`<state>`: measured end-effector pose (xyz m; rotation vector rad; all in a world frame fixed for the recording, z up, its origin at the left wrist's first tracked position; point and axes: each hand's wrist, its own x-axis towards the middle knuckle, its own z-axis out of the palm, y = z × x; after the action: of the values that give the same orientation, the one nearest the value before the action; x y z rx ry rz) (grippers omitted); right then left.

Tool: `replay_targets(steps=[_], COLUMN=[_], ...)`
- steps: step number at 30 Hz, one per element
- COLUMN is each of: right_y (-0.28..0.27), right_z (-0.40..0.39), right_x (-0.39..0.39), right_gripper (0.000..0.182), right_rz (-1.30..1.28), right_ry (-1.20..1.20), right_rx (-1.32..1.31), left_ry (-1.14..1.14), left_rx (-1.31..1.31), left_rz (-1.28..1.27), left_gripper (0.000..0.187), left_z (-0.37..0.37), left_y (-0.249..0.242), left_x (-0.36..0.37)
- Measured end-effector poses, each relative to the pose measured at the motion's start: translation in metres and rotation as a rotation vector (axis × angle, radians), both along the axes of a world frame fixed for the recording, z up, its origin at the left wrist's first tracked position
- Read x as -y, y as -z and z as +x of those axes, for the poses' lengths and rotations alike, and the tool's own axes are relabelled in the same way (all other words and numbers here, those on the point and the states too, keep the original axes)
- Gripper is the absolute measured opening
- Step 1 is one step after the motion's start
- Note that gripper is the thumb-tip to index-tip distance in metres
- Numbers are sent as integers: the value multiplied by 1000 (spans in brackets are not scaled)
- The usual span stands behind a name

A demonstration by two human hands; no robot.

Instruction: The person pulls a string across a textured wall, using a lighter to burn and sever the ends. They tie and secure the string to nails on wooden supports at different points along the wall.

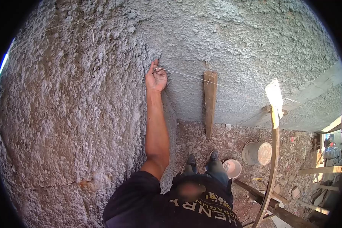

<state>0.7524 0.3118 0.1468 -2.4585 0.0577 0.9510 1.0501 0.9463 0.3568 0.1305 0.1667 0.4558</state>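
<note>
Head view, looking steeply down a rough grey cement-rendered wall (235,41) that bends at an inside corner.

One hand (156,78) is raised on a bare arm against the corner of the wall, palm toward the camera, fingers curled. From the way the arm leaves the body it reads as the left hand, though the wide lens makes that uncertain. Its fingertips pinch the end of a thin pale string line (186,76) and press it to the render. The other hand is out of view.

The string runs taut from the pinch toward the right, close along the wall face. It passes across the top of a narrow wooden batten (210,102) that stands upright against the wall, its foot on the ground. Farther right the line thins out and is hard to follow near a curved wooden pole (271,167) whose bright, sunlit top is washed out.

Below: a dark shirt with yellow lettering (201,207), dark trousers and dark shoes (192,159) planted on rubble-strewn reddish ground (201,136).

Near the feet sit a small pale round bucket (233,167) and, just beyond it, a larger grey bucket (257,152). Loose timber planks (315,171) lie at right.
</note>
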Motion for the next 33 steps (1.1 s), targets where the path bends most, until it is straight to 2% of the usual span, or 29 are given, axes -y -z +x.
replay_targets(steps=[2,6,8,9,10,11,12,13,15,17,18,20,21,23,24,25,27,29,30,31,33], right_y=[-4,-21,-80,-127,-158,-184,-202,-183,-264,-262,-265,-271,-270,-264,-259,-253,-253,-262,-262,-263,-270], right_z=[-17,-34,49,98,127,154,176,197,207,226,229,234,236,244,243,240,237,232,225,218,219], right_x=[11,30,3,-37,-76,-118,-157,-188,-265,-311,-329,-357,-356,-346,-344,-339,-330,-318,-316,-309,-285], right_gripper=[22,20,22,25,31,34,38,47,63,63,63,56,56,41,41,33,28,24,23,23,21], right_rz=[-59,-183,-88,115,306,478,484,567,853,1116,1114,1574,1575,1307,1302,1255,1197,1192,1176,1134,1049], right_ry=[2,-15,158,275,249,293,167,-126,19,-32,-41,43,37,-247,-258,-208,-145,-51,-126,-157,-295], right_rx=[38,111,248,151,370,332,355,774,152,74,66,39,26,-6,-14,17,55,30,92,178,114], left_ry=[56,126,183,235,290,344,350,386,426,444,460,427,405,360,331,324,361,379,404,291,269], left_rx=[91,59,53,66,82,106,106,81,46,41,33,12,-18,-99,-177,-176,-310,-299,-285,-409,-318], left_rz=[-36,-20,-52,-37,-18,-27,-31,-17,28,37,46,69,85,155,224,217,414,346,293,397,375], left_gripper=[23,22,22,23,23,24,24,24,24,24,25,25,26,25,25,25,23,22,22,20,17], left_z=[0,-15,-28,-37,-44,-52,-60,-67,-82,-92,-99,-105,-111,-122,-126,-129,-133,-137,-135,-137,-138], left_y=[7,-5,-16,-21,-28,-33,-37,-43,-54,-60,-62,-69,-71,-78,-80,-80,-77,-68,-64,-77,-71], left_x=[-5,13,37,51,65,79,93,106,130,140,143,142,142,141,141,141,143,144,143,151,139])
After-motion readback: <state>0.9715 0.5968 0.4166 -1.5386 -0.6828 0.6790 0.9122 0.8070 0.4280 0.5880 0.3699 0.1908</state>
